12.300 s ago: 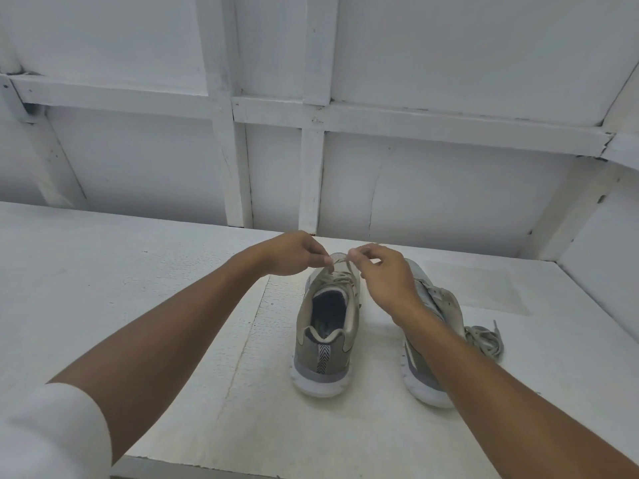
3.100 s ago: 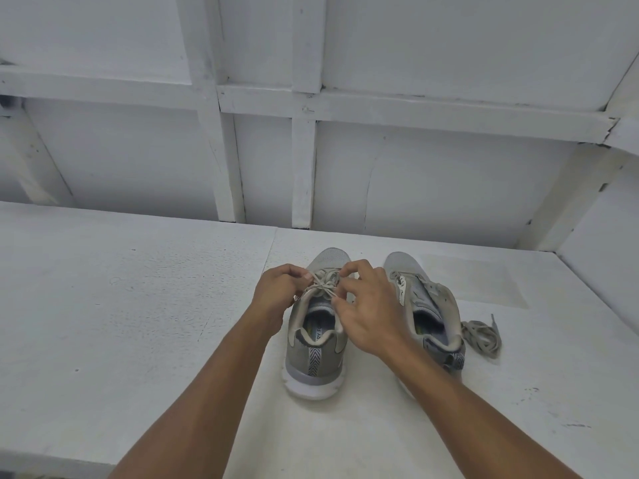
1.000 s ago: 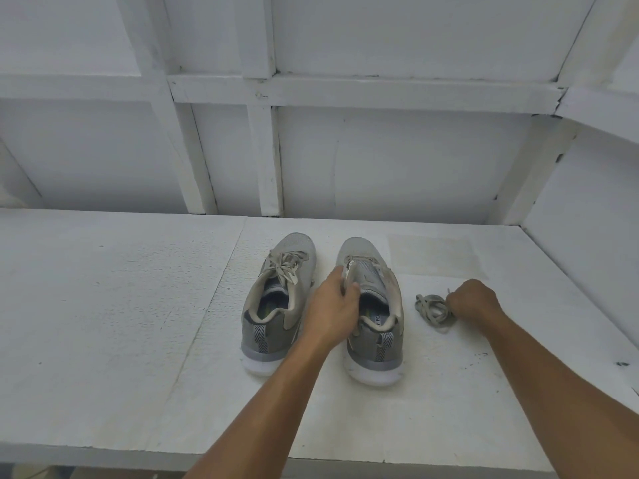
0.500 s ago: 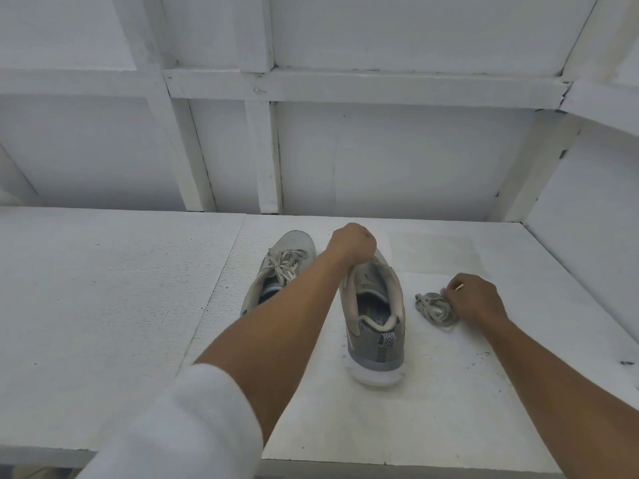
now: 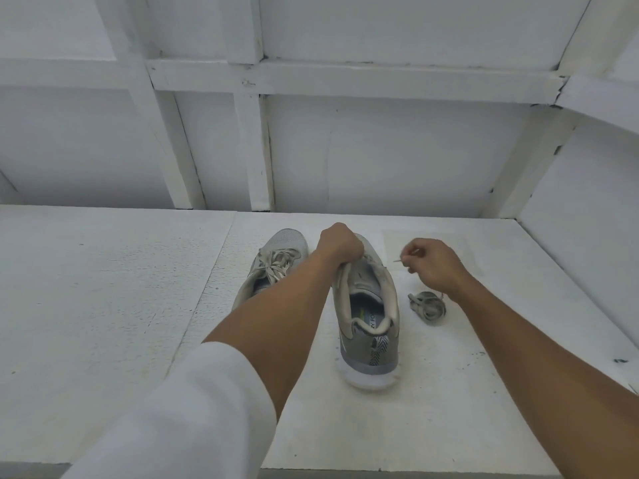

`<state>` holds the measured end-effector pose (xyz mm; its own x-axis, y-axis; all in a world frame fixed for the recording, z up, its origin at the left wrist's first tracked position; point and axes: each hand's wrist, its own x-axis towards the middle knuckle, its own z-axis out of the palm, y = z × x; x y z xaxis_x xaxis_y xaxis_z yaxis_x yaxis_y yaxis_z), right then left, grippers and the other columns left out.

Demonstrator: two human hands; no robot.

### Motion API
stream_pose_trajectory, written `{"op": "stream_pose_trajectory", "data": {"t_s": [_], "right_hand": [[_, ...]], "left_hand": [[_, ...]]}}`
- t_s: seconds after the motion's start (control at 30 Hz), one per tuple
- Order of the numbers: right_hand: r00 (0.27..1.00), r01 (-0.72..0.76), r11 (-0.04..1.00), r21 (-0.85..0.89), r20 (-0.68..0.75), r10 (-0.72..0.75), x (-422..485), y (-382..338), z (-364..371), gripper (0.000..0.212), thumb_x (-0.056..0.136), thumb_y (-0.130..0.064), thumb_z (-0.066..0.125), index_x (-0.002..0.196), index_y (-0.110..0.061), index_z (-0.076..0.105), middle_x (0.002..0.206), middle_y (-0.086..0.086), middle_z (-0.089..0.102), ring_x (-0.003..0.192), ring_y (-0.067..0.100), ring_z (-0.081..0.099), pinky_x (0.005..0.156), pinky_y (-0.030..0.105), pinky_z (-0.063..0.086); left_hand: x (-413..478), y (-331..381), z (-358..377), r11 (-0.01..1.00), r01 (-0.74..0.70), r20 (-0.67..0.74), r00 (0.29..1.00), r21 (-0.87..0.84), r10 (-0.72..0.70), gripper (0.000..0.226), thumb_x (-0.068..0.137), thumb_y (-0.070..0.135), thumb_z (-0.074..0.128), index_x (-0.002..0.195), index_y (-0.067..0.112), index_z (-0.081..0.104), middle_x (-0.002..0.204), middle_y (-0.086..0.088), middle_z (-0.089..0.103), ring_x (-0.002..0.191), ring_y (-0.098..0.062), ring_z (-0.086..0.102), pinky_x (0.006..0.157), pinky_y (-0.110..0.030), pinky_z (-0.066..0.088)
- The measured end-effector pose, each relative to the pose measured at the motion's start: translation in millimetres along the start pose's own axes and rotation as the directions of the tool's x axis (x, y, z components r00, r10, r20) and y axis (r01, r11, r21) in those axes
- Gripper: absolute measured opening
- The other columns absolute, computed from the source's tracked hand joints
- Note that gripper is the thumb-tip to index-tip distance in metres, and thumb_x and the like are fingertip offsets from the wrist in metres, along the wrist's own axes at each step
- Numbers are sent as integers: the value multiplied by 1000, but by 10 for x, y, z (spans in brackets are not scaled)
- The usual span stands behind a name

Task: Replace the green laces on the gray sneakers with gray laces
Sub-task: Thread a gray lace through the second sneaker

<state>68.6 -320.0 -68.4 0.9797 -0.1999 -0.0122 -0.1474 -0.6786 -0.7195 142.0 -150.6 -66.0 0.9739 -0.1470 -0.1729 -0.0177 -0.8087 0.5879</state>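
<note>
Two gray sneakers stand side by side on the white table (image 5: 103,288), toes pointing away from me. The left sneaker (image 5: 276,257) is laced with a pale gray lace tied in a bow. The right sneaker (image 5: 368,312) shows no lace; my left hand (image 5: 340,245) grips its tongue near the front. A loose gray lace (image 5: 427,305) lies bundled on the table to the right of that sneaker. My right hand (image 5: 434,264) pinches one end of this lace, its tip pointing left toward the shoe, a little above the table.
A white panelled wall (image 5: 380,150) with battens rises behind the table and a side wall (image 5: 587,219) closes it on the right. The table's front edge (image 5: 380,473) runs along the bottom of the view. My left forearm crosses over the left sneaker's heel.
My right hand has lifted off the lace bundle and drawn one lace end up toward the right sneaker. My left hand keeps hold of that sneaker's tongue.
</note>
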Motion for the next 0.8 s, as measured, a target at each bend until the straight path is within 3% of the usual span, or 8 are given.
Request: {"op": "stream_pose_trajectory", "data": {"t_s": [0.2,0.4,0.57,0.67,0.8], "right_hand": [[999,42,996,-75,-5,-43,131,-204,216,8,90,-11,62,90,-13,70,89,2,66,84,17,59,73,23,39],[998,56,990,-129,11,-55,144,-248,249,14,93,-10,57,95,-10,71,90,2,64,82,17,56,74,23,38],[999,52,986,-158,2,-52,138,-256,279,17,92,-7,54,95,-8,71,94,8,67,81,20,58,71,24,40],[999,54,983,-175,8,-53,144,-273,323,16,91,-7,55,93,-8,70,97,11,68,83,22,58,70,24,40],[998,54,983,-174,24,-51,161,-279,389,11,90,-9,58,91,-9,68,97,12,68,80,21,57,67,24,38]], "left_hand": [[83,-4,40,1000,-11,-19,1000,-6,11,28,81,14,64,108,8,70,110,-7,69,106,-24,63,92,-34,53],[112,24,158,1000,-7,-40,999,-6,7,27,76,15,67,102,11,71,104,-6,69,100,-24,64,81,-31,56],[122,35,192,999,-3,-54,999,44,5,25,76,18,67,100,8,69,106,-10,65,96,-26,62,71,-29,47],[115,38,196,999,11,-68,998,46,-7,13,78,16,66,88,9,62,103,-12,64,93,-27,61,68,-29,44],[94,37,187,999,14,-83,997,46,-10,16,79,18,68,82,10,55,103,-12,64,96,-27,61,68,-28,43]]}}
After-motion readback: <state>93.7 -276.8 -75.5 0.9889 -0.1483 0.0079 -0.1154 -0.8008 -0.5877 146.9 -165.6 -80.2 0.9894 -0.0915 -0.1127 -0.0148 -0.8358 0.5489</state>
